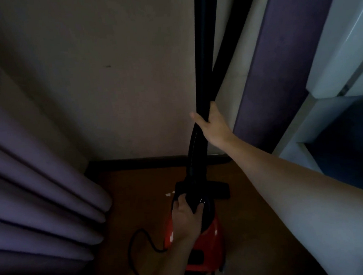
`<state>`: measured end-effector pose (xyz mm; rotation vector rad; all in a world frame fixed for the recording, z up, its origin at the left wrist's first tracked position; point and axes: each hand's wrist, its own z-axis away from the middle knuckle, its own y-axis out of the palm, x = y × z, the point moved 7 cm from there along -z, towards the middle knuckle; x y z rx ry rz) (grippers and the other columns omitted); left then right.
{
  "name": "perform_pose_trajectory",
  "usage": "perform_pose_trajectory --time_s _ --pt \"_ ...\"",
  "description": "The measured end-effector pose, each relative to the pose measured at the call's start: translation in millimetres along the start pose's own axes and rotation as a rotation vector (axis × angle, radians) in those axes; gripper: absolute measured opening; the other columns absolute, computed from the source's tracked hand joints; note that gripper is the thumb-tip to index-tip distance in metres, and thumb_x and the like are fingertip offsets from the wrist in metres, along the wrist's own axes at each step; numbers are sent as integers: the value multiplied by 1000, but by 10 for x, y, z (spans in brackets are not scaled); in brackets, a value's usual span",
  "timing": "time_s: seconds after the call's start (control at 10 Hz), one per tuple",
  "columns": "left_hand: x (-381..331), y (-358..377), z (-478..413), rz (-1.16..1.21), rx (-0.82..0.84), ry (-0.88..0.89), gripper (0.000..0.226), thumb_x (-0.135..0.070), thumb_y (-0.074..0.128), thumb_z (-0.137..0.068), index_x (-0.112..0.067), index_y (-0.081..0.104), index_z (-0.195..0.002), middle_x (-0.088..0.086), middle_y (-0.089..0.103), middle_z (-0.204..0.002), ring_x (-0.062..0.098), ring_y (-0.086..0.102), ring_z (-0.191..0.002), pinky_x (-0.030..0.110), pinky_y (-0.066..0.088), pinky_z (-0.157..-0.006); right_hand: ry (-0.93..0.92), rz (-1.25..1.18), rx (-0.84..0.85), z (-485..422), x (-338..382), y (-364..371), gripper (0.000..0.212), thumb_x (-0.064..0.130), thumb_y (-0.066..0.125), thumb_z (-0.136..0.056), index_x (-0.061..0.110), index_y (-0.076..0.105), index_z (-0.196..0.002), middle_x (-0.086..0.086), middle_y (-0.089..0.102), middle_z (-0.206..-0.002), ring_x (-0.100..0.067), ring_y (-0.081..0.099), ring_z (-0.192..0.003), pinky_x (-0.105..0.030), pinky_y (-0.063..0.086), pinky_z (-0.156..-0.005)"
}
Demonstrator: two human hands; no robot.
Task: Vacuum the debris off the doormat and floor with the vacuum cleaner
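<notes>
A red vacuum cleaner (208, 243) with a black top stands on the brown floor (247, 219) in a dim corner. Its black tube (204, 48) rises upright along the wall and out of the top of the view. My right hand (212, 124) grips this tube at mid height, thumb on the left side. My left hand (186, 215) grips the black handle on top of the vacuum body. The black floor nozzle (219, 189) lies on the floor behind the body. Small white bits of debris (167, 194) lie left of the nozzle. No doormat is in view.
Purple curtain folds (40, 202) hang at the left. A black power cord (139, 249) loops on the floor left of the vacuum. A white cabinet (334, 82) stands at the right, a beige wall (106, 78) with a dark skirting ahead.
</notes>
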<state>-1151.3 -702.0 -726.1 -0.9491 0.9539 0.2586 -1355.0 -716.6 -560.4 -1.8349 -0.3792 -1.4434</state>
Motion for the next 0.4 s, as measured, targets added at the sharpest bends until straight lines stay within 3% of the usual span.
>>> perform_pose_trajectory --time_s 0.1,0.2,0.3,0.4 --pt "-307 -336 -57 -131 -26 100 57 -35 64 -93 -14 44 -141 8 52 -132 20 50 -120 25 43 -97 38 116 14 46 66 -129 57 39 58 -102 11 39 -148 -5 57 -141 -22 55 -129 -35 47 -106" --pt "-834 -762 -76 -289 -43 224 61 -42 59 -93 -13 42 -144 9 52 -133 23 50 -120 34 46 -100 82 328 46 175 309 -349 51 39 59 -102 15 44 -145 -8 59 -140 -28 59 -125 -33 48 -96" --pt "-1631 -1298 9 -452 -143 388 61 -50 46 -92 -10 50 -138 10 56 -127 30 54 -113 43 52 -91 29 627 59 327 910 -639 52 40 57 -102 16 44 -147 -11 57 -140 -32 56 -125 -42 50 -101" --pt "-2416 -1784 196 -616 -145 478 63 -56 36 -86 -13 56 -127 6 60 -119 28 58 -108 42 54 -83 -48 848 66 454 1637 -948 50 40 54 -101 19 46 -145 -8 57 -138 -29 55 -126 -43 47 -102"
